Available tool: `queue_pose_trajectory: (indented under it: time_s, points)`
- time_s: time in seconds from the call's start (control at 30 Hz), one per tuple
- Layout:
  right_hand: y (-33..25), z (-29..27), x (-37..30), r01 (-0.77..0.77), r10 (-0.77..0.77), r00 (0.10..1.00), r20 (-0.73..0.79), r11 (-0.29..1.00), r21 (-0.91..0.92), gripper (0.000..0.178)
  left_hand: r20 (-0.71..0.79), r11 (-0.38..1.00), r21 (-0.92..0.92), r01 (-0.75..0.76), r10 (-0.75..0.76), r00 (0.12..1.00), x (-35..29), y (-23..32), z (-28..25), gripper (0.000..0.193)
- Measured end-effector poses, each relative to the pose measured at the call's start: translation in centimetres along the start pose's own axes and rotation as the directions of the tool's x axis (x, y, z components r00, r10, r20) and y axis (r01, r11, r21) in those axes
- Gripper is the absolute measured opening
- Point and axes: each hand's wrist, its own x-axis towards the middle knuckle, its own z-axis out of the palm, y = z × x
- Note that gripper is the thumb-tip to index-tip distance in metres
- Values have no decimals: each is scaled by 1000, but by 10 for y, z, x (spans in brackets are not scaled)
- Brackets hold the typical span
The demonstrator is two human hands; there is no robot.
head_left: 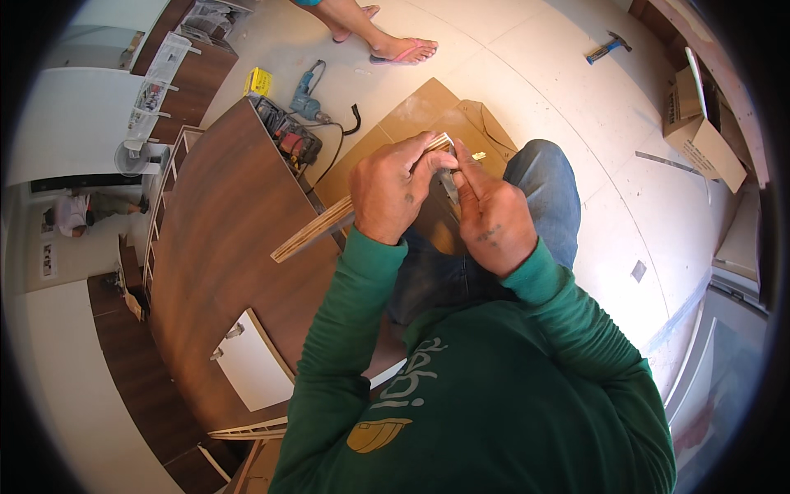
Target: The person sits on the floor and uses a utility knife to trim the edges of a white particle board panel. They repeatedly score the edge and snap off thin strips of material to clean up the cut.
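My left hand [388,188] is wrapped round a narrow plywood piece [315,232], whose layered edge runs from lower left up to the fingertips. Close beside it, my right hand [496,221] has its thumb and fingers pinched together at the upper end of the plywood. Something small and metallic shows between the two hands, and a little yellowish tip pokes out past the right fingers. The fingers hide most of it, so its kind cannot be made out. Both hands are above my lap, over a flattened cardboard sheet [411,105] on the floor.
At my left lies a large brown wood-grain panel [218,222] with a white hinged door piece [251,366] on it. A blue power drill [307,97], a tool case [292,142] and a yellow box [257,81] stand beyond. A hammer [609,48], an open carton [704,140] and another person's sandalled foot [407,51] are farther off.
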Motion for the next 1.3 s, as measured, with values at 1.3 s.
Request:
queue_pose_trajectory:
  time_s: [1.3]
  points:
    - [-8, -88, 61, -562, 419, 591, 689, 827, -20, 47, -50, 971, 141, -191, 200, 979, -19, 1, 6, 35]
